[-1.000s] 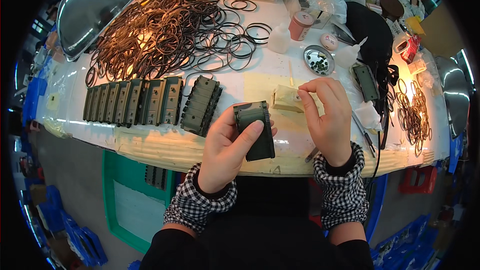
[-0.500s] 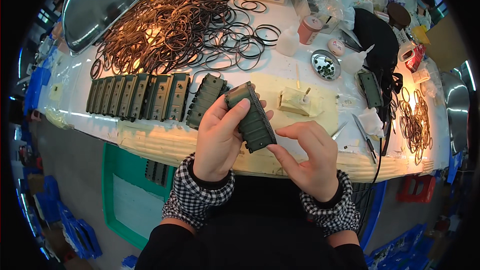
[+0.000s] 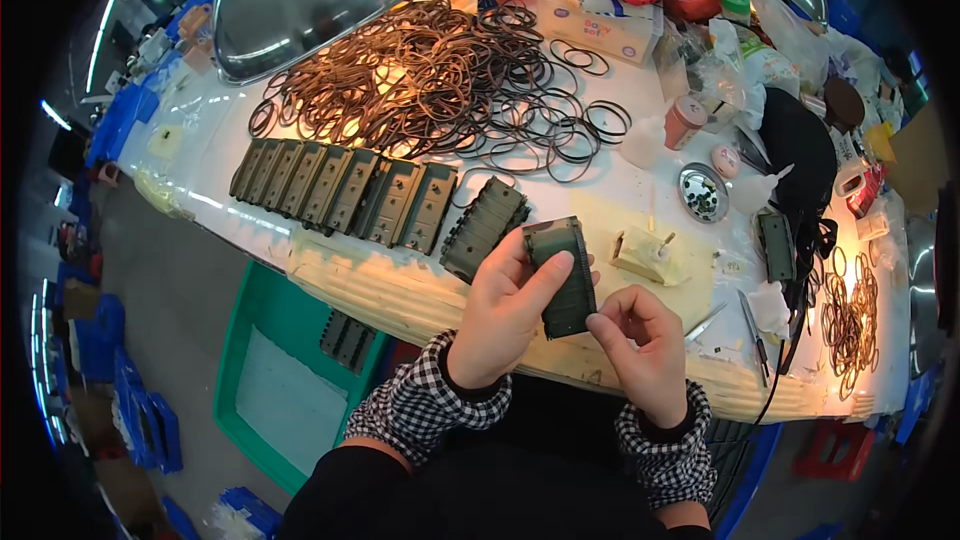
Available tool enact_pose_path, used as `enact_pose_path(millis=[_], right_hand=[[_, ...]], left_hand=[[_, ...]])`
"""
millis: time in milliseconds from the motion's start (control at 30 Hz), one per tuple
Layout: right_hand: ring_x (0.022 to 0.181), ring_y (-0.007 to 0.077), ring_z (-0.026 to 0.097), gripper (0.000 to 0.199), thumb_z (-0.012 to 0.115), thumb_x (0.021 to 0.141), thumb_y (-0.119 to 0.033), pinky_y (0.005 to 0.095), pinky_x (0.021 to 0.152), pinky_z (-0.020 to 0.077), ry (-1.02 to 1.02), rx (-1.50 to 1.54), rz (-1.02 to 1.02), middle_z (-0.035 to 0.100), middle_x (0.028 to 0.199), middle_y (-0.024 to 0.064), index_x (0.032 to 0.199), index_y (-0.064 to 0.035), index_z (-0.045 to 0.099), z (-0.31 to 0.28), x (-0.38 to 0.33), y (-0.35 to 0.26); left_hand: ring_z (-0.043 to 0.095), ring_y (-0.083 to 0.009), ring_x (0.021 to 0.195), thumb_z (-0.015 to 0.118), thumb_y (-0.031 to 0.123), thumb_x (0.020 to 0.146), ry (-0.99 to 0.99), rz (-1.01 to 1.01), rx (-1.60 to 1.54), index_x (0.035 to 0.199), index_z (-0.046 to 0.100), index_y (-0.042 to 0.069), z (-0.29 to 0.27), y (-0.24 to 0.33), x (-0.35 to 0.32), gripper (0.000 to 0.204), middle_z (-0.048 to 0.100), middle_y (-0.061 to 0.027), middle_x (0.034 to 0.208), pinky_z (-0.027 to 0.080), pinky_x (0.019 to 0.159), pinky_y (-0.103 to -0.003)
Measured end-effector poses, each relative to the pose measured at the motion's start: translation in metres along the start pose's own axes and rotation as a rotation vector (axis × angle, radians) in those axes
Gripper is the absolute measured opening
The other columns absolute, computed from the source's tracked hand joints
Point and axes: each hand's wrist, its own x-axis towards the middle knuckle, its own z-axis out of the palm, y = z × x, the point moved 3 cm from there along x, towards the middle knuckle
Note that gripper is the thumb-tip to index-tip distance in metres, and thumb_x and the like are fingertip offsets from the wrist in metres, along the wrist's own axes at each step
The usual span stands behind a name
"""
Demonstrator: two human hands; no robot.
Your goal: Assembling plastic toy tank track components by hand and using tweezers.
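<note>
Between hands point(image 3: 502, 318), green block point(image 3: 571, 296) (ridged)

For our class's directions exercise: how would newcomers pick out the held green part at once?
Find the white table, then the row of green parts along its near side. Rightward, past one separate part, the left hand grips the wanted part, the only one held.
</note>
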Motion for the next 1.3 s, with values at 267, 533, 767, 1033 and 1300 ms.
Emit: enact_pose_path(millis=[267,533,767,1033,1300], right_hand=[[0.066,0.0035,0.054,0.011,0.066,0.087,-0.002,0.0182,0.062,0.0425,-0.061,0.111,0.019,0.057,0.074,-0.0025,0.086,-0.0022,0.055,0.002,-0.003,-0.002],[0.068,0.0032,0.051,0.008,0.064,0.089,-0.002,0.0181,0.063,0.0413,0.013,0.089,-0.016,0.054,0.077,-0.0015,0.090,-0.0001,0.056,0.000,-0.003,-0.001],[0.067,0.0022,0.045,0.007,0.058,0.092,-0.003,0.0178,0.061,0.0379,-0.136,0.012,-0.029,0.049,0.076,-0.0031,0.090,-0.0015,0.051,0.002,-0.004,0.003],[0.066,0.0139,0.057,0.009,0.066,0.081,0.005,0.0239,0.060,0.0470,0.236,-0.286,-0.421,0.058,0.080,0.0084,0.086,0.0011,0.060,0.011,-0.009,-0.009],[0.072,0.0177,0.066,0.018,0.071,0.078,0.005,0.0260,0.063,0.0549,0.233,-0.284,-0.465,0.063,0.085,0.0116,0.095,0.0027,0.065,0.009,-0.006,-0.007]], left_hand=[[0.063,-0.0227,0.103,0.051,0.008,0.098,-0.032,-0.080,-0.133,0.124,0.047,-0.002,-0.004,-0.008,0.000,0.029,0.061,-0.0133,0.111,0.054,0.089,-0.036],[0.063,-0.0236,0.104,0.050,0.009,0.098,0.006,0.015,-0.111,0.123,0.046,-0.002,0.001,-0.007,0.005,0.028,0.061,-0.0142,0.112,0.054,0.089,-0.036],[0.064,-0.0230,0.102,0.049,0.008,0.098,-0.022,0.036,-0.011,0.122,0.046,-0.002,0.001,-0.007,0.001,0.026,0.061,-0.0142,0.110,0.055,0.089,-0.036],[0.063,-0.0256,0.105,0.049,0.010,0.099,0.038,-0.036,-0.208,0.125,0.046,-0.002,0.006,-0.010,0.007,0.029,0.059,-0.0150,0.112,0.053,0.093,-0.039],[0.059,-0.0209,0.108,0.050,0.010,0.097,0.114,-0.034,-0.175,0.124,0.050,-0.003,0.000,-0.001,0.007,0.030,0.059,-0.0103,0.110,0.051,0.098,-0.044]])
